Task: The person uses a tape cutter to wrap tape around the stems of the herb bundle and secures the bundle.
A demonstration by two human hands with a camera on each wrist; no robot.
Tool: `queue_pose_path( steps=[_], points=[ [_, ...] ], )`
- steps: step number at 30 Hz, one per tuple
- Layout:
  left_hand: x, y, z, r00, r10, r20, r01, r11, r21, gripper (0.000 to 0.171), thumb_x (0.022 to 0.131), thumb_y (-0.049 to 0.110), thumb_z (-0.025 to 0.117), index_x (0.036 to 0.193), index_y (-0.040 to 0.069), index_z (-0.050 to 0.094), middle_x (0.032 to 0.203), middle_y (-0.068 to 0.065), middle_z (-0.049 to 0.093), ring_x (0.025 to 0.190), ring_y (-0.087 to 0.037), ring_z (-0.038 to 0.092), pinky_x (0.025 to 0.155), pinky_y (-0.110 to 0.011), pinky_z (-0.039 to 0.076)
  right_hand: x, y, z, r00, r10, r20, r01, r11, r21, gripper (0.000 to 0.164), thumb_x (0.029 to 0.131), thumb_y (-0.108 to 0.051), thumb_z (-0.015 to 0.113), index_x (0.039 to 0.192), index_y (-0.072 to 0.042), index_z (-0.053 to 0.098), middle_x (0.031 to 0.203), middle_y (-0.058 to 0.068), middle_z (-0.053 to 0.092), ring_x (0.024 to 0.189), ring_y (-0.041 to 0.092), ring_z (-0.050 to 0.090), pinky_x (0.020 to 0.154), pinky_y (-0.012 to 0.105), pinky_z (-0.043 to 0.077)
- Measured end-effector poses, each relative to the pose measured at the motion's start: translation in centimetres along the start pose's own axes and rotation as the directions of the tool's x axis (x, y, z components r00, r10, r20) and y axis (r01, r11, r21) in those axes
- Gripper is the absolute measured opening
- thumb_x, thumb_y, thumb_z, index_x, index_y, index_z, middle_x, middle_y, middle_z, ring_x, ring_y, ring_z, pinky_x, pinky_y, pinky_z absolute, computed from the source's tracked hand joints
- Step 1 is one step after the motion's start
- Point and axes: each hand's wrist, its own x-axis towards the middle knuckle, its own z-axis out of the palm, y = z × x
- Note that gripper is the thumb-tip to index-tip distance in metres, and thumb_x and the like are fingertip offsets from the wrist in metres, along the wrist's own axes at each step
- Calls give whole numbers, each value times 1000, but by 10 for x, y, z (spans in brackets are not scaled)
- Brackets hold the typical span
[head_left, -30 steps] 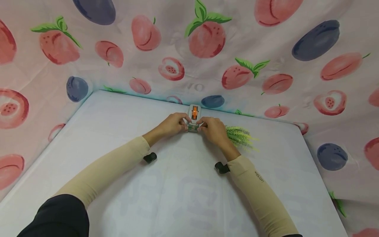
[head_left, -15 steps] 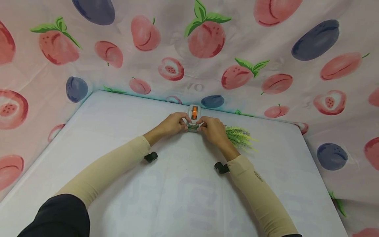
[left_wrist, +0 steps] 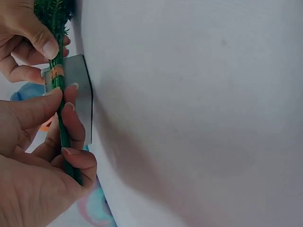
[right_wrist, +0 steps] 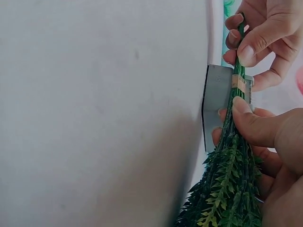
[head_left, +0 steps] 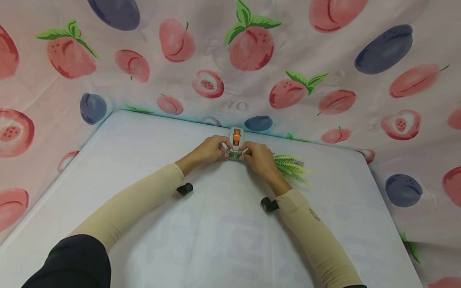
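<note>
A bunch of artificial greenery [head_left: 291, 166] with yellow-green sprigs lies across in front of a grey tape dispenser [head_left: 236, 130] holding an orange roll. My left hand [head_left: 211, 149] pinches the bare green stems, thumb on one side and fingers curled on the other, plain in the left wrist view. Closer to the leaves, my right hand [head_left: 260, 158] pinches the same bunch between thumb and fingers [right_wrist: 244, 106]. Between the two hands a tan band of tape [right_wrist: 238, 83] crosses the stems, right beside the dispenser's edge. Part of the leafy end is hidden behind my right hand in the head view.
The white table [head_left: 223, 240] reaches back to a fruit-printed curtain [head_left: 144, 36], and the dispenser stands close to that back edge. Black wrist cameras [head_left: 269, 204] jut inward from both beige sleeves [head_left: 133, 206].
My left forearm has shifted slightly up and to the right. Both hands keep their hold on the stems, and the dispenser stays in place.
</note>
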Motion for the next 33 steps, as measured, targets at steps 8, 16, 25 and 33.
queue_pose_path(
  steps=[8, 16, 25, 33],
  points=[
    [-1, -7, 4, 1000, -17, 13, 18, 1000, -25, 26, 91, -2, 71, 114, 8, 66, 94, -14, 75, 91, -21, 70, 87, -35, 52, -1, 1, 0, 1000, -1, 27, 1, 1000, -8, 21, 91, -16, 76, 112, -13, 73, 92, 7, 78, 82, 21, 74, 71, 42, 56],
    [-7, -8, 5, 998, -58, 36, 60, 996, -73, 36, 93, 3, 72, 126, 6, 60, 94, -11, 75, 89, -20, 68, 86, -35, 51, -5, -2, -7, 991, 62, 121, -58, 998, -38, 35, 92, -18, 77, 124, -9, 68, 100, 8, 77, 92, 23, 73, 77, 42, 57],
    [-13, -10, 3, 997, -57, 55, 63, 993, -97, 29, 92, 6, 74, 118, 3, 61, 95, -9, 73, 85, -16, 65, 79, -30, 49, -8, -3, -18, 979, 48, 199, -37, 998, -59, 29, 89, -22, 81, 113, -8, 72, 100, 4, 75, 92, 21, 69, 81, 41, 55],
    [-21, -20, -10, 997, -12, 76, 13, 1000, -21, 23, 93, 9, 74, 116, 5, 72, 95, -5, 75, 92, -17, 68, 89, -36, 52, -10, 6, -30, 958, -32, 285, 45, 998, -40, 40, 87, -26, 83, 121, -9, 72, 115, 6, 73, 109, 22, 68, 94, 43, 53]
  ],
)
